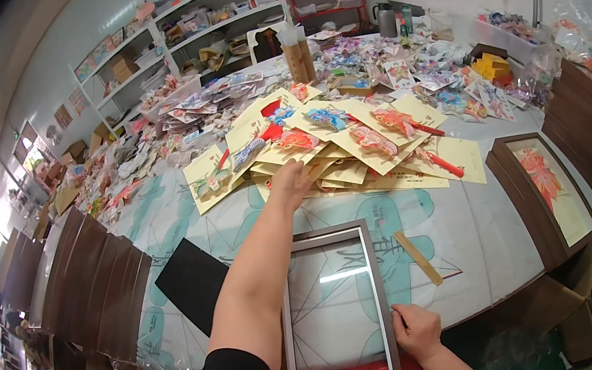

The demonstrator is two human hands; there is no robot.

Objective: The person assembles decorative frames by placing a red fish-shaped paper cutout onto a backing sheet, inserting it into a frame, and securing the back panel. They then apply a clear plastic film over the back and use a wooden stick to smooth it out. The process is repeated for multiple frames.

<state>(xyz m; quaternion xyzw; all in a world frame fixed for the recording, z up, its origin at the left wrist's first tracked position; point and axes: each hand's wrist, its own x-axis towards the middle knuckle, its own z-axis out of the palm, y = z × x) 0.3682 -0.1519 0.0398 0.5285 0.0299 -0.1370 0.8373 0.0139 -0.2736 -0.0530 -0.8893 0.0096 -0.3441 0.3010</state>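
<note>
My left hand [291, 184] reaches across to a pile of cream cards, its fingers closed at the near edge of a cream card [294, 143] with a red-orange figure on it. The fingertips are partly hidden. Below my left forearm and to its right lies a dark brown picture frame [378, 273] with a pale inner edge and a clear pane; the patterned table covering shows through. My right hand [418, 332] is curled into a fist beside the frame's right edge. What it holds, if anything, is hidden.
A black board [194, 285] lies left of the frame, a wooden strip [418, 259] right. Brown frames [87, 284] stack at the left; a finished frame [556, 190] with a red figure leans at the right, near more frames [590, 123]. Paper pieces [369, 57] heap behind the cards.
</note>
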